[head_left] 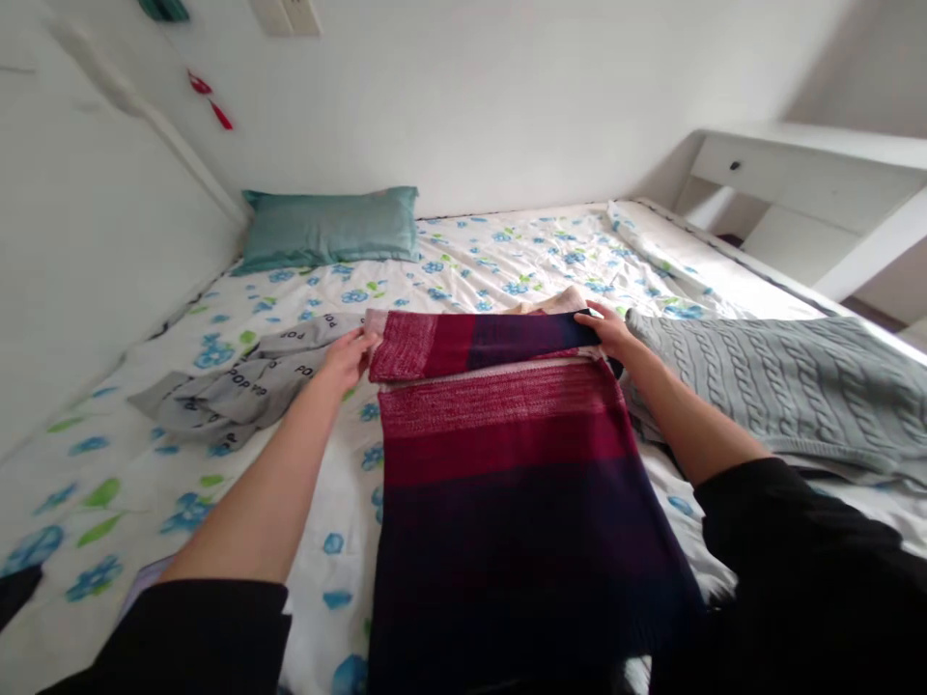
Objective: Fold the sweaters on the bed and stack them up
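Observation:
A knit sweater (507,444) in bands of pink, red, navy and black lies flat on the bed, its dark hem toward me. One of its sleeves (463,345) is folded straight across the top of the body. My left hand (351,359) is closed on the pale pink left end of that sleeve. The fingers of my right hand (606,328) pinch the navy end on the right. A bit of beige fabric (569,299) shows behind the sleeve.
A grey garment with POP lettering (246,386) lies crumpled on the left. To the right is a grey cable-knit piece (774,386). A teal pillow (329,229) rests against the wall on the flowered sheet (470,256). A white desk (803,183) stands beyond the bed's right side.

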Tool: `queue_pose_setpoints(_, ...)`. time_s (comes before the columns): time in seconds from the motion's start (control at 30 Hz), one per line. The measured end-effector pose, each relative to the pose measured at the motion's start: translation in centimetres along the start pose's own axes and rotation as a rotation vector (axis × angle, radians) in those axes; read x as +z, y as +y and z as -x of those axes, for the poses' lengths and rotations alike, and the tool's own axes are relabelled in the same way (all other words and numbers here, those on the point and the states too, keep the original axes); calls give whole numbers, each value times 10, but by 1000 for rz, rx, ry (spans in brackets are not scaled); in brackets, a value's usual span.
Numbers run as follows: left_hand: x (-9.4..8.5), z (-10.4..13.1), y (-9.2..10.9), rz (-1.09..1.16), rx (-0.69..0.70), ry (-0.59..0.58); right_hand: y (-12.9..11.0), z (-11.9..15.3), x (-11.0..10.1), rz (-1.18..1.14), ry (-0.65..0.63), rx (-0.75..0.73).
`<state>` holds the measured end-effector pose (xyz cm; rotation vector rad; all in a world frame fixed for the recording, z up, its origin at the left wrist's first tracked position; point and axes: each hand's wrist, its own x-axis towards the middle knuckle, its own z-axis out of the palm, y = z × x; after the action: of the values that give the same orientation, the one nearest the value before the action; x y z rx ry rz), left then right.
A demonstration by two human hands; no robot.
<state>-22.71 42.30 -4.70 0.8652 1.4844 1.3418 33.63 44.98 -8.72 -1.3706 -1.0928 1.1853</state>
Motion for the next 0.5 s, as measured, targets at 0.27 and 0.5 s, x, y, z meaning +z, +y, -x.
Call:
queue_pose_setpoints(0.27, -13, 106, -58, -405, -206, -63, 72, 85, -23, 653, -91, 78)
queue_pose_setpoints(0.5, -68, 242, -81, -573, -491, -420, 82, 208, -55, 768, -372, 389)
